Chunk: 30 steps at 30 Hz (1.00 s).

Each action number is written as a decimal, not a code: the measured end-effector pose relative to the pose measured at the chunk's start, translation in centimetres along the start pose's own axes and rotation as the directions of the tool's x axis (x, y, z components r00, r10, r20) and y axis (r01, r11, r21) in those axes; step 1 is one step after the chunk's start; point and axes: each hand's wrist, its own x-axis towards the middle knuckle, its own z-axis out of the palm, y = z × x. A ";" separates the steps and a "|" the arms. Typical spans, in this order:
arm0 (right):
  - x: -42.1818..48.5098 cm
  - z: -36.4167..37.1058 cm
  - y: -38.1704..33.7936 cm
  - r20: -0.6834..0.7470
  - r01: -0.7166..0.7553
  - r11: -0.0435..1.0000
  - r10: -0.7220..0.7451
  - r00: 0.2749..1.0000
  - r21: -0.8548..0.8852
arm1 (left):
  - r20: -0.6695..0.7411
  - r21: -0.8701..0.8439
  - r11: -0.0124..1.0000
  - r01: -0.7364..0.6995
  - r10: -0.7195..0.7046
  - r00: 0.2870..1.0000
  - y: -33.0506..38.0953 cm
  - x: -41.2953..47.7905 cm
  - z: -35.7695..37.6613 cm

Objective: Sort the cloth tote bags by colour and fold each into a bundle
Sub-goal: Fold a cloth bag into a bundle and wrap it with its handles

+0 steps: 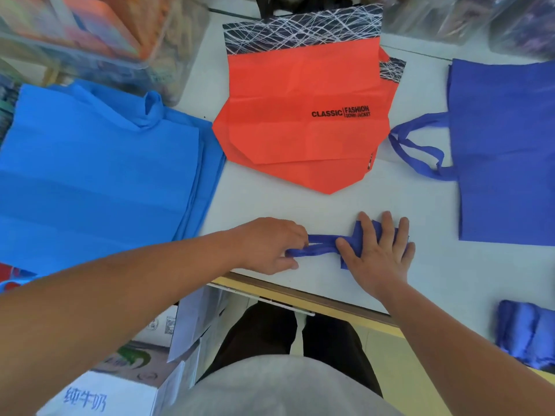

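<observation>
Pinching straps [321, 246] of the dark blue bag [377, 231] with left hand [267, 246], lower centre of frame. Pressing it onto the table [390, 190] with right hand [380, 253] (fingers [389, 231] flat, spread).

A white table [354, 202] fills the middle of the view, and a brown strip [303, 291] trims its near edge. At the far left stands a clear plastic bin [99, 40] packed with orange and multicoloured goods, too blurred to tell apart. At the far right lie clear plastic-wrapped packs [456, 19] with dark contents. Below the table's edge on the left, a white carton [90, 397] bears blue Chinese characters; just beyond it sits a box with green print [132, 357], with pale sheets [195, 319] beside them. The floor [390, 352] is yellow
</observation>
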 end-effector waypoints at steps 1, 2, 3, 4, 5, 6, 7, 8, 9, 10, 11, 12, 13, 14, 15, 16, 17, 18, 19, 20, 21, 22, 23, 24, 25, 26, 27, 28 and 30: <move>0.0 0.0 0.0 0.004 -0.003 1.000 0.003 1.000 0.000 | -0.033 -0.075 0.997 0.002 -0.005 0.999 0.5 -0.3 -0.4; -0.1 0.0 0.0 0.000 -0.003 1.000 0.003 1.000 0.001 | -0.077 -0.147 0.989 -0.001 -0.011 0.997 1.1 -0.5 -0.8; -0.1 0.1 -0.1 -0.006 -0.001 1.000 0.001 1.000 0.002 | -0.122 -0.217 0.976 -0.006 -0.020 0.992 1.8 -0.7 -1.1; -0.1 0.1 -0.1 -0.008 -0.001 1.000 0.001 1.000 0.003 | -0.160 -0.271 0.963 -0.012 -0.032 0.987 2.7 -0.8 -1.3; 0.0 0.1 -0.1 -0.003 -0.003 1.000 0.003 1.000 0.003 | -0.188 -0.315 0.949 -0.007 -0.055 0.981 3.6 -0.4 -1.4; 0.0 0.0 -0.1 0.007 -0.005 1.000 0.005 1.000 0.004 | -0.205 -0.363 0.932 0.016 -0.097 0.974 4.5 0.1 -1.4; 0.1 -0.1 -0.1 0.021 -0.008 1.000 0.008 1.000 0.007 | -0.212 -0.437 0.898 0.048 -0.155 0.965 5.2 0.6 -1.4; 0.1 -0.2 0.0 0.040 -0.011 1.000 0.010 0.999 0.013 | -0.215 -0.539 0.838 0.077 -0.225 0.950 5.8 1.2 -1.6; 0.1 -0.3 0.0 0.058 -0.010 1.000 0.008 0.998 0.022 | -0.226 -0.646 0.759 0.084 -0.296 0.928 6.1 1.8 -1.7; 0.1 -0.4 0.1 0.071 -0.006 0.999 0.003 0.997 0.036 | -0.245 -0.732 0.677 0.081 -0.372 0.895 5.9 2.3 -1.7; 0.1 -0.5 0.1 0.079 -0.005 0.998 0.001 0.997 0.055 | -0.263 -0.782 0.617 0.089 -0.456 0.850 5.5 2.8 -1.5; 0.0 -0.6 0.1 0.086 -0.007 0.997 0.000 0.996 0.077 | -0.276 -0.806 0.582 0.109 -0.532 0.800 5.1 3.1 -1.1; 0.0 -0.8 0.2 0.093 -0.006 0.996 -0.003 0.996 0.094 | -0.282 -0.817 0.559 0.141 -0.600 0.749 4.7 3.4 -0.5; -0.1 -0.8 0.2 0.098 0.002 0.995 -0.012 0.995 0.101 | -0.279 -0.820 0.542 0.182 -0.657 0.700 4.6 3.7 0.3; -0.2 -0.8 0.2 0.096 0.014 0.995 -0.023 0.995 0.097 | -0.272 -0.812 0.534 0.238 -0.705 0.655 4.5 4.0 1.2; -0.3 -0.8 0.2 0.086 0.024 0.996 -0.032 0.996 0.087 | -0.265 -0.783 0.538 0.311 -0.741 0.617 4.7 4.3 1.9; -0.5 -0.7 0.2 0.065 0.031 0.997 -0.036 0.997 0.077 | -0.260 -0.734 0.553 0.395 -0.766 0.588 4.9 4.7 2.6; -0.7 -0.5 0.0 0.036 0.032 0.997 -0.034 0.999 0.069 | -0.256 -0.676 0.565 0.474 -0.783 0.567 5.3 5.0 3.2; -0.8 -0.4 -0.2 0.001 0.026 0.998 -0.026 1.000 0.062 | -0.257 -0.622 0.572 0.534 -0.794 0.551 5.6 5.4 3.6; -1.0 -0.2 -0.4 -0.036 0.018 0.998 -0.016 0.999 0.054 | -0.262 -0.586 0.575 0.571 -0.801 0.538 5.8 5.5 3.8; -1.0 0.1 -0.5 -0.070 0.012 0.999 -0.009 0.998 0.046 | -0.265 -0.564 0.575 0.593 -0.806 0.530 5.7 5.7 4.0; -1.0 0.3 -0.5 -0.097 0.008 0.999 -0.005 0.995 0.034 | -0.263 -0.553 0.574 0.604 -0.808 0.527 5.6 5.7 4.1; -0.9 0.5 -0.5 -0.119 0.009 1.000 -0.006 0.993 0.021 | -0.250 -0.561 0.567 0.603 -0.811 0.529 5.4 5.6 4.1; -0.8 0.8 -0.5 -0.139 0.013 1.000 -0.011 0.990 0.009 | -0.236 -0.592 0.557 0.583 -0.811 0.535 5.2 5.4 4.1; -0.7 1.0 -0.4 -0.158 0.018 1.000 -0.017 0.987 0.003 | -0.227 -0.629 0.548 0.551 -0.808 0.544 5.1 5.3 4.1; -0.7 1.2 -0.2 -0.171 0.022 1.000 -0.022 0.985 -0.001 | -0.230 -0.655 0.549 0.520 -0.800 0.555 5.1 5.1 4.1; -0.7 1.5 -0.1 -0.180 0.023 1.000 -0.023 0.983 -0.003 | -0.239 -0.660 0.560 0.501 -0.788 0.567 5.2 5.1 4.1; -0.7 1.7 -0.1 -0.187 0.022 1.000 -0.022 0.982 -0.002 | -0.248 -0.649 0.578 0.494 -0.775 0.581 5.6 5.2 4.1; -0.7 1.7 -0.1 -0.187 0.025 1.000 -0.022 0.982 0.011 | -0.253 -0.595 0.606 0.528 -0.764 0.593 6.2 5.9 3.9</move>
